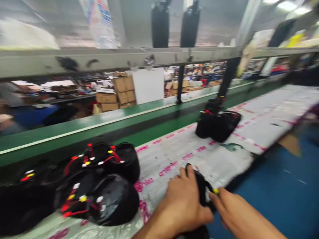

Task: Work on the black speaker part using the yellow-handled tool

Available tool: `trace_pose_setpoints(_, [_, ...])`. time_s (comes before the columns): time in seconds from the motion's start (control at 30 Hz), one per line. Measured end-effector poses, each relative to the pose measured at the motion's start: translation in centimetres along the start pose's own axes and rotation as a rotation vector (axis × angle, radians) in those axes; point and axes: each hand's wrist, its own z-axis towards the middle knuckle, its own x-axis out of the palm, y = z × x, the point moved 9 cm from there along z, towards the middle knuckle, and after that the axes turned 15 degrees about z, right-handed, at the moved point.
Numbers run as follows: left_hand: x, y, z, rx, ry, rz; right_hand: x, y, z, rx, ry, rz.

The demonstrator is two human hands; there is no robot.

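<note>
My left hand (pixel 183 197) is wrapped over a black rounded piece (pixel 200 184) at the front edge of the bench, its fingers on the far side and the thumb nearer me. My right hand (pixel 235 209) is closed at the piece's right side, thumb and fingers pinched beside a small yellow bit (pixel 215 191). Whether the pinch holds that bit or the black rim is blurred. To the left sit several black cup-shaped pieces (pixel 116 199) with red strips or wires and white and yellow ends. Farther along the bench stands another group of black pieces (pixel 218 124).
The bench is covered with white sheeting (pixel 171 146) printed in pink letters. Behind it runs a green ledge (pixel 99 124) under a metal rail (pixel 112 58). Cardboard boxes (pixel 124 88) and a white board (pixel 148 86) stand beyond. Blue floor (pixel 281 186) lies to the right.
</note>
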Motion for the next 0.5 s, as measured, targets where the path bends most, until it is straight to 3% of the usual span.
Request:
trace_pose_setpoints(0.03, [-0.4,-0.1,0.0,-0.014,-0.016,0.002,0.5,1.1,0.0,0.051,0.116,-0.063])
trace_pose_setpoints(0.07, [-0.8,-0.1,0.0,-0.024,-0.040,0.004,0.4,1.7,0.2,0.137,0.153,-0.127])
trace_pose_setpoints(0.23, [-1.2,0.2,-0.4,-0.035,-0.119,-0.051,-0.5,4.3,-0.3,0.266,-0.011,-0.215])
trace_pose_setpoints(0.4, [-1.3,1.7,-1.3,-0.059,-0.189,-0.185,0.5,5.2,-2.6,0.224,-0.119,-0.246])
trace_pose_setpoints(0.5, [-1.6,3.4,-1.2,-0.100,-0.222,-0.296,-1.1,7.2,-3.0,0.065,-0.261,-0.148])
